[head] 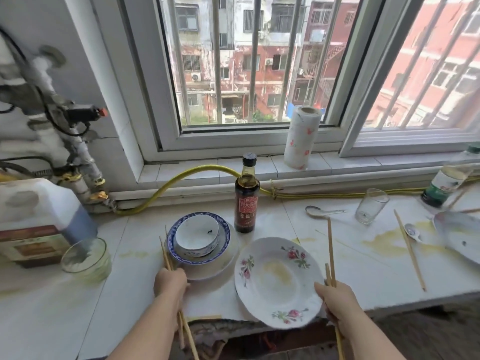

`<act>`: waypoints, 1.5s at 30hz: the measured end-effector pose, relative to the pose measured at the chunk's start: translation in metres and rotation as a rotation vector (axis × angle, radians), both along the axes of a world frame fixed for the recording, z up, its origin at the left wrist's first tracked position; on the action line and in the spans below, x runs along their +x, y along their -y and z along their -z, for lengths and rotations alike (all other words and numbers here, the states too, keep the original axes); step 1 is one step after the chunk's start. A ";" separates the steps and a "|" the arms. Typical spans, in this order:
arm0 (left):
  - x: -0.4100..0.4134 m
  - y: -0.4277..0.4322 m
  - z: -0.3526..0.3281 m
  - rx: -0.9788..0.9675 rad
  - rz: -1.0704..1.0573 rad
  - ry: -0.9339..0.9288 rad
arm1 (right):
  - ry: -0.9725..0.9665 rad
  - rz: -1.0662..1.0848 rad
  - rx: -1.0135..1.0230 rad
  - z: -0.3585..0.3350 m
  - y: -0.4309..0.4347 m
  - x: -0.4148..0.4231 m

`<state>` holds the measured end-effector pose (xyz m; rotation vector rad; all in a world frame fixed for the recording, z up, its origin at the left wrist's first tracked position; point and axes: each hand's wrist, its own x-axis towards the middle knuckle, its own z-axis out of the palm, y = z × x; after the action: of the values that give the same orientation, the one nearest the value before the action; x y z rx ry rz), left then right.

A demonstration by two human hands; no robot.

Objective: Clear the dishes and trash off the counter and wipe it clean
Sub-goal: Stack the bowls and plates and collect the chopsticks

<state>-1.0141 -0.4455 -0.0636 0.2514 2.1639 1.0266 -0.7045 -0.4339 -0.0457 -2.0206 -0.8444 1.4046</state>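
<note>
My left hand [170, 281] grips a pair of wooden chopsticks [166, 255] and touches the near rim of a white plate [223, 261]. On that plate sits a blue-rimmed dish [223, 231] with a white bowl [197, 236] inside it. My right hand [337, 305] holds more chopsticks [330, 250] and takes the right edge of a flowered plate [275, 281], which is stained yellow and overhangs the counter's front edge. Yellow smears [384, 245] streak the white counter [298, 224].
A soy sauce bottle [246, 201] stands behind the plates. To the right lie a ceramic spoon [322, 211], a glass [371, 206], a loose chopstick [409, 249], a second spoon [413, 232], another plate [459, 237] and a green bottle [441, 185]. A glass [87, 258] and jug [39, 211] stand left; a paper roll [301, 137] sits on the sill.
</note>
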 end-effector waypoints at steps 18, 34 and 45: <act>-0.060 0.028 -0.032 0.170 -0.022 -0.075 | -0.127 -0.020 0.027 0.011 0.015 -0.087; -0.077 0.046 -0.035 0.073 0.058 -0.136 | -0.239 -0.121 -0.033 0.015 0.003 -0.226; -0.078 0.027 -0.021 -0.083 0.163 -0.171 | -0.078 -0.283 0.124 -0.006 -0.021 -0.208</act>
<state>-1.0919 -0.4723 -0.0425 0.4838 2.2891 0.8478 -0.9128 -0.4131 -0.0394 -1.7939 -1.1890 1.5289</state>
